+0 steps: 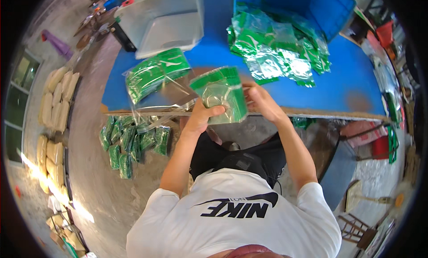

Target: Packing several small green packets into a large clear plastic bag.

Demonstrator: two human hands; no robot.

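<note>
My left hand [201,117] grips a fanned stack of green and clear plastic packets [221,95], its thumb lying across the front. The stack is held over the table's near edge. Beside its right edge is my right hand [264,103], fingers bent and apart. Whether its fingertips touch the packets I cannot tell. Left of the stack, a row of overlapping green packets [159,71] lies on a clear plastic bag [171,94] that hangs a little over the edge. A loose heap of similar packets [281,44] spills from a blue bin [332,13] lying on its side.
The blue tabletop [339,91] carries a translucent tub [167,28] and a black cylinder [121,36] at the far left. Several bagged green bundles [129,144] lie on the floor at left. Pale sacks [58,95] are stacked farther left. A grey-blue panel [336,169] stands at right.
</note>
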